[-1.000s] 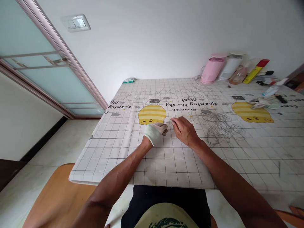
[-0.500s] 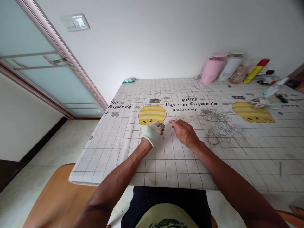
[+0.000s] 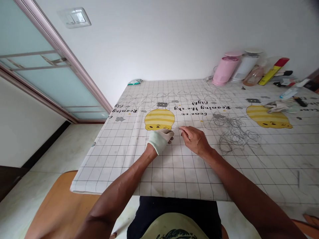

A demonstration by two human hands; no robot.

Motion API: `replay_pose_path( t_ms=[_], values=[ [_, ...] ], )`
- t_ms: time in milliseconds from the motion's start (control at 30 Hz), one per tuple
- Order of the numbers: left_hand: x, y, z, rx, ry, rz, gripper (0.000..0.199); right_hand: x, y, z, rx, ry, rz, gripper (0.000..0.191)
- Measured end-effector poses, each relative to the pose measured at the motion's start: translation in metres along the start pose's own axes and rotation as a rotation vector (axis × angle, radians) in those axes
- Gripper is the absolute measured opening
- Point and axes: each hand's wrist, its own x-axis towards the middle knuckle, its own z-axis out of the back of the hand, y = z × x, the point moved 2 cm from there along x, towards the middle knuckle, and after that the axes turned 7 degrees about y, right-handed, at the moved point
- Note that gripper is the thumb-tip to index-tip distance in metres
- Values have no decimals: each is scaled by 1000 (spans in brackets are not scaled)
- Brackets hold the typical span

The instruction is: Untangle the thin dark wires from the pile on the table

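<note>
Head view shows the gloved left hand [image 3: 161,137] curled closed and the bare right hand [image 3: 195,140] closed in a pinch, near but apart; anything gripped is too fine to tell. The tangle of thin strands [image 3: 233,130] lies on the table [image 3: 119,167], right of the right hand. Its loops overlap, so a tug could cinch knots; the nearby right forearm [image 3: 224,167] could snag them.

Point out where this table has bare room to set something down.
Bare patches: the table's left front, left of the left forearm; the front strip between it and the right forearm. Crowded: back right, around the pink cylinder; and right of the right hand, under tangled strands.
</note>
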Motion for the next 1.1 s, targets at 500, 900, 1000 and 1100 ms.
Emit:
replay_pose_path(
  t_ms=[500,900,1000,1100],
  values=[
    [-11,-5,0,-243,-157,-66,21,-2,-5,-3,168,-55,-43,25],
    [7,5,2,-131,19,-4,24,-1,-12,0,93,1,-113,21],
    [5,4,3,-150,20,0,24,-1,-11,-1,120,11,-125,21],
    [5,4,3,-187,13,-14,23,-1,-11,0,139,8,-133,22]
  ],
)
